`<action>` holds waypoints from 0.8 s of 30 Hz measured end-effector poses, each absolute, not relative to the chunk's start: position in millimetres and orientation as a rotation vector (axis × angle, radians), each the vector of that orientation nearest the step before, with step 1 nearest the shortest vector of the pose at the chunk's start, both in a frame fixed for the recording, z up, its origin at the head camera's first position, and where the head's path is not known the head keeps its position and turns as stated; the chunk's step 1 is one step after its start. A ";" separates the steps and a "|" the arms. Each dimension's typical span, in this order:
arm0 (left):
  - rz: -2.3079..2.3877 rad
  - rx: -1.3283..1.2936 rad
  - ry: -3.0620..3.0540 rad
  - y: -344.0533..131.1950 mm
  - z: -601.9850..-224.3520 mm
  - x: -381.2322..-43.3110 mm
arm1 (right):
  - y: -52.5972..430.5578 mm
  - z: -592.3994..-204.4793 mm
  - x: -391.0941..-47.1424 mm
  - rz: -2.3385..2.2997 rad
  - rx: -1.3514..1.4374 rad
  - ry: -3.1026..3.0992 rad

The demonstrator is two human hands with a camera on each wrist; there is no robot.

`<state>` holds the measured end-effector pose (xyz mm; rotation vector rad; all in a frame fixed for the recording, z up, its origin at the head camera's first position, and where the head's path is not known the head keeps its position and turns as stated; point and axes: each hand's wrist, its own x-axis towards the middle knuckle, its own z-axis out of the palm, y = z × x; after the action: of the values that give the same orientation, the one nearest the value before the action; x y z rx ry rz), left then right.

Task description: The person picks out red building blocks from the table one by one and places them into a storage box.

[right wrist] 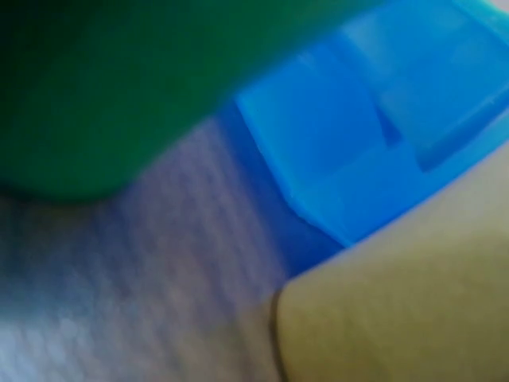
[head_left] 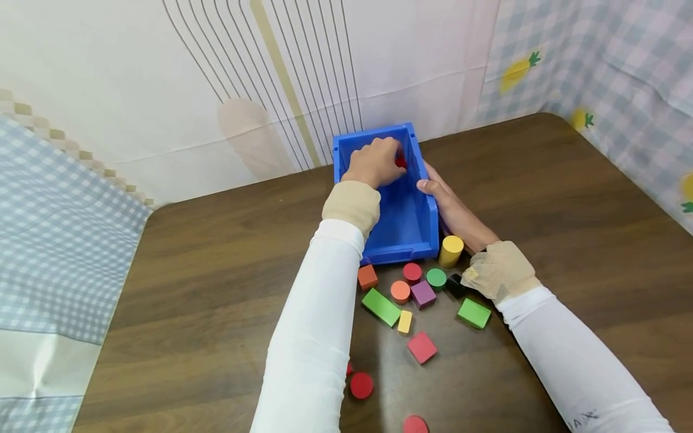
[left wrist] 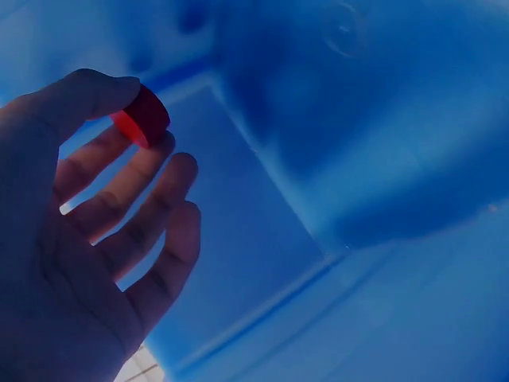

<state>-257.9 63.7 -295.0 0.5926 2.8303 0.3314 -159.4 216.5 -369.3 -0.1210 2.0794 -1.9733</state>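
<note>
A blue plastic bin (head_left: 398,252) stands on the table by the far wall. My left hand (head_left: 376,161) reaches inside it. Between thumb and fingertips, that hand (left wrist: 103,191) pinches a red round block (left wrist: 145,118), held above the bin floor (left wrist: 231,215). The same red block (head_left: 400,161) is only partly visible in the head view. At the bin's right side, my right hand (head_left: 445,195) holds the wall, thumb at the rim and the other fingers mostly hidden outside. The right wrist view shows the bin (right wrist: 334,159) but not the hand.
In front of the bin lie several loose blocks, among them a green bar (head_left: 381,307), a purple cube (head_left: 423,294) and a red cube (head_left: 422,347). A yellow cylinder (head_left: 450,251) stands upright at its near right corner. Red discs (head_left: 361,385) lie nearer me.
</note>
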 end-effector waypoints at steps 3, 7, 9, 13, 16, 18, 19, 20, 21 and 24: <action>0.283 0.566 2.849 67.9 -298.6 -258.2 | 219.1 -369.8 -159.7 -1.970 -0.110 2.084; 0.227 0.551 2.868 70.5 -302.3 -260.2 | 221.0 -372.2 -160.1 -1.952 -0.107 2.098; 0.198 0.550 2.869 70.1 -304.3 -262.1 | 220.1 -374.3 -160.5 -1.961 -0.120 2.091; 0.143 0.557 2.874 69.6 -311.6 -267.6 | 217.8 -378.2 -160.8 -1.994 -0.148 2.053; 0.115 0.571 2.883 70.3 -317.7 -270.5 | 217.1 -379.0 -161.5 -2.002 -0.159 2.042; 0.096 0.581 2.892 70.4 -320.4 -271.4 | 216.6 -378.7 -162.5 -1.991 -0.162 2.051; 0.092 0.585 2.894 70.0 -320.8 -271.5 | 216.1 -378.4 -163.1 -1.990 -0.165 2.052; 0.089 0.584 2.898 68.9 -320.8 -271.7 | 215.1 -378.3 -164.0 -1.993 -0.172 2.049; 0.085 0.585 2.903 67.9 -320.9 -272.1 | 213.9 -378.0 -164.9 -1.994 -0.177 2.048; 0.069 0.585 2.913 64.9 -321.3 -273.2 | 210.8 -377.5 -167.4 -1.993 -0.182 2.044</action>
<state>-273.2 64.9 -321.3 0.5848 2.9129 0.0693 -167.4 210.8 -377.5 -0.1819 2.0439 -1.9926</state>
